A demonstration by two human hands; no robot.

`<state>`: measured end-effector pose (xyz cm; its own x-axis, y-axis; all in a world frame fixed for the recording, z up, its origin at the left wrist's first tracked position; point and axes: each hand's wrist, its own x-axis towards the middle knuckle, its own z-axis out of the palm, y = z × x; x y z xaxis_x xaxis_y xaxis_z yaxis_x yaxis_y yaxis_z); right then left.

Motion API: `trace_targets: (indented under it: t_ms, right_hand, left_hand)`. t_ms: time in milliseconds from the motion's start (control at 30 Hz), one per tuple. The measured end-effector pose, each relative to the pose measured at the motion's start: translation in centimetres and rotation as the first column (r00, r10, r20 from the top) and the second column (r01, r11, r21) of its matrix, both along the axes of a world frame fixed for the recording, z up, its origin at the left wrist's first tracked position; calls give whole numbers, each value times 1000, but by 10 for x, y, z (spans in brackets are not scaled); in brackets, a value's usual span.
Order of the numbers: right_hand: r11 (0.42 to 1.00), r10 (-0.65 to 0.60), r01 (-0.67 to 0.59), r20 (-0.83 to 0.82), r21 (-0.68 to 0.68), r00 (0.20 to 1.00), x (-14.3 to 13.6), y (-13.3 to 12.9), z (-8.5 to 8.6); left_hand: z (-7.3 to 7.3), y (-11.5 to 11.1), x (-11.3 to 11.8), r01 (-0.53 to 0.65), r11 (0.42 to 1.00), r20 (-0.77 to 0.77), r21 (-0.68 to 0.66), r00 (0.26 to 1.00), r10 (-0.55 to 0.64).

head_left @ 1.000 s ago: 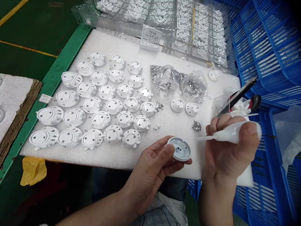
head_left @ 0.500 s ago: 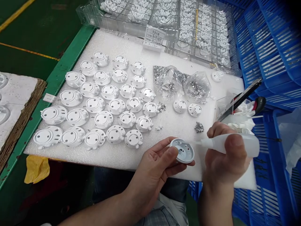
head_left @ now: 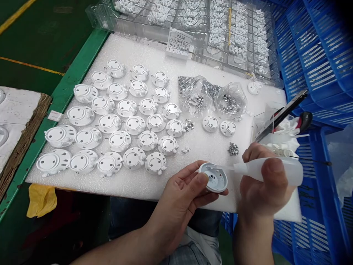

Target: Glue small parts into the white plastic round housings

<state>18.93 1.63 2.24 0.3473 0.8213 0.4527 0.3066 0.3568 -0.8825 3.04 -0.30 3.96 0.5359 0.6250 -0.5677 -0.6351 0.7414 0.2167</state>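
White round shell [head_left: 218, 181], pinched in the left hand [head_left: 183, 193], could get smeared if the right hand [head_left: 260, 193], gripping the squeeze bottle [head_left: 256, 170], wavered or pressed too hard

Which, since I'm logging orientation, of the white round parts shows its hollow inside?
The white part in the left hand; the others on the foam board show their outer faces.
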Motion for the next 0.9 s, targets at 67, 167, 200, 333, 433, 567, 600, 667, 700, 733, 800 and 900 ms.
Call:
trace_targets:
  t_ms: [67, 167, 200, 333, 433, 567, 600, 667, 700, 733, 800, 900]
  right_hand:
    - [1000, 1, -1, 10, 5, 1000, 1, 1, -1]
    - [1000, -2, 2, 13, 12, 1000, 1, 1, -1]
    - [1000, -2, 1, 9, 9, 1000, 1, 1, -1]
    - [1000, 10, -10, -11, -6, 1000, 1, 0, 1]
    - [1000, 4, -4, -3, -15, 1000, 1, 0, 1]
    - [1000, 6, -6, -30, -20, 1000, 0, -2, 2]
    - [1000, 13, -14, -41, -23, 999, 0, -2, 2]
    - [999, 22, -23, -52, -32, 998, -1, -3, 3]
    - [999, 24, -26, -55, -38, 998, -1, -3, 4]
    - [999, 25, -28, -61, -43, 998, -1, -3, 4]
    - [999, 18, -21, -96, -33, 995, -2, -1, 4]
    - [999, 7, -15, -212, -35, 977, -1, 3, 6]
  left_hand:
    - [0, 0, 0, 0, 1000, -3, 0, 1000, 0]
    - [0, -1, 0, 0, 1000, -3, -2, 1000, 0]
    - [0, -1, 0, 1, 1000, -2, -2, 1000, -1]
    - [0, -2, 0, -1, 1000, 4, 5, 1000, 1]
    - [0, -2, 0, 0, 1000, 3, 5, 1000, 0]
    - [0, -2, -1, -3, 1000, -5, 6, 1000, 3]
    - [0, -2, 0, -3, 1000, -6, 7, 1000, 3]
    - [0, -1, 0, -1, 1000, -5, 8, 1000, 1]
    - [0, -1, 0, -2, 1000, -1, 9, 1000, 2]
    - [-1, -1, 0, -3, 1000, 3, 10, 1000, 3]
    - [-1, -1, 1, -6, 1000, 5, 3, 1000, 6]
    - [-1, -2, 1, -24, 1000, 14, -7, 1000, 24]
